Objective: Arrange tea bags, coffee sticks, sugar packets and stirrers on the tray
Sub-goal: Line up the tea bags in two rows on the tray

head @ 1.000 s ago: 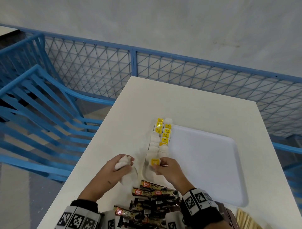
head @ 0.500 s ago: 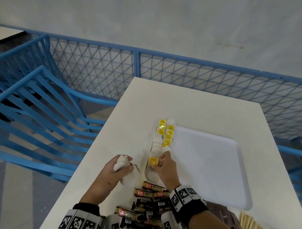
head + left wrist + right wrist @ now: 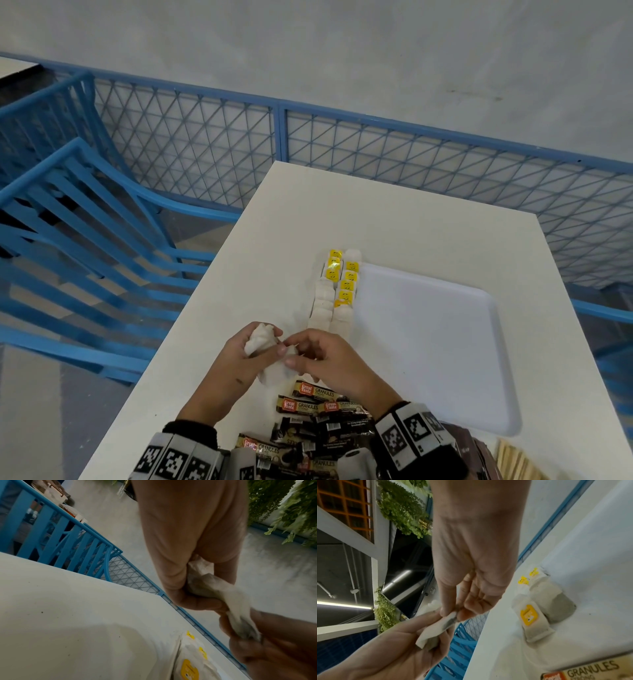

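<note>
My left hand (image 3: 265,344) grips a bunch of white tea bags (image 3: 260,339) just above the table, left of the white tray (image 3: 428,342). My right hand (image 3: 291,354) meets it and pinches the end of one tea bag (image 3: 443,624) between thumb and finger. The wrist views show the same bag (image 3: 228,601) stretched between my left hand (image 3: 197,596) and right hand (image 3: 452,614). Two rows of tea bags with yellow tags (image 3: 337,291) lie along the tray's left side. Coffee sticks (image 3: 318,407) are piled near my wrists.
Wooden stirrers (image 3: 513,460) lie at the table's near right corner. Most of the tray's floor is bare. A blue slatted chair (image 3: 85,222) stands left of the white table (image 3: 394,212), with a blue mesh fence (image 3: 411,157) behind it.
My right hand left the near end of the tea bag row, moved left to the left hand, and now pinches a bag from the bunch. The left hand barely moved.
</note>
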Tool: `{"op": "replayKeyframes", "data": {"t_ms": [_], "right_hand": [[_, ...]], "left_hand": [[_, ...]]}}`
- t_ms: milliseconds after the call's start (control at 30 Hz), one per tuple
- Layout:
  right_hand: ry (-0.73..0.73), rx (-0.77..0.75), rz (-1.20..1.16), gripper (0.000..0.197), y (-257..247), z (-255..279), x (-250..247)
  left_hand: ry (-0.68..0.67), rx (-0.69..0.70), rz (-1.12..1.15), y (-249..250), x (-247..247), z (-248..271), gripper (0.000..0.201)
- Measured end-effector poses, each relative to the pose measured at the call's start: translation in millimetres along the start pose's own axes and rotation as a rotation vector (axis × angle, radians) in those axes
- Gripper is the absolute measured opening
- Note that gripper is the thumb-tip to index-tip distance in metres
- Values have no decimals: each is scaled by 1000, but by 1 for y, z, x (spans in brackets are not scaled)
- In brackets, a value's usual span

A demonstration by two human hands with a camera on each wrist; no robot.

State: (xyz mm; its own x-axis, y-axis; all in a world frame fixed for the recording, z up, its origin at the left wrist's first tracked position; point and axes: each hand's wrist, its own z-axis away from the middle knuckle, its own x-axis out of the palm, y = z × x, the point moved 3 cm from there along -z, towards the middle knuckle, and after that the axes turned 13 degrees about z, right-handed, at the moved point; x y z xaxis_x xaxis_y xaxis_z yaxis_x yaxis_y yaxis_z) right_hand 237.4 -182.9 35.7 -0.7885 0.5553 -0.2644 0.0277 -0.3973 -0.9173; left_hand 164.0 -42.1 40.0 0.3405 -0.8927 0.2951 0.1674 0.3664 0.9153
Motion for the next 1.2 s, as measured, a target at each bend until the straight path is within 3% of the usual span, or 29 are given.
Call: {"op": "replayKeyframes", "data": {"t_ms": [133, 233, 367, 500, 633, 767, 967, 1100, 1200], "right_hand": [[54, 45, -92, 12, 4, 5, -7], [106, 61, -193, 12, 8, 9, -14], [96, 71, -254, 11, 10, 13, -15], [35, 66, -189, 9, 12, 14, -13], [54, 56, -76, 6, 19, 15, -15], [76, 65, -77, 8, 28, 16, -17], [391, 302, 32, 10, 64, 18, -43], [484, 386, 61, 14, 78, 19, -50], [484, 420, 85, 17, 83, 16, -47]], "left_hand": [[19, 24, -19, 4, 0, 1, 46], [46, 35, -40, 7, -1, 3, 38], [35, 19, -56, 8, 3, 4, 37], [46, 15, -75, 6, 6, 2, 34], [48, 13, -116, 5, 8, 1, 18], [45, 14, -93, 4, 8, 3, 22], [80, -93, 11, -2, -2, 6, 30], [102, -195, 157, -12, -11, 2, 62], [81, -215, 198, -15, -9, 1, 45]]}}
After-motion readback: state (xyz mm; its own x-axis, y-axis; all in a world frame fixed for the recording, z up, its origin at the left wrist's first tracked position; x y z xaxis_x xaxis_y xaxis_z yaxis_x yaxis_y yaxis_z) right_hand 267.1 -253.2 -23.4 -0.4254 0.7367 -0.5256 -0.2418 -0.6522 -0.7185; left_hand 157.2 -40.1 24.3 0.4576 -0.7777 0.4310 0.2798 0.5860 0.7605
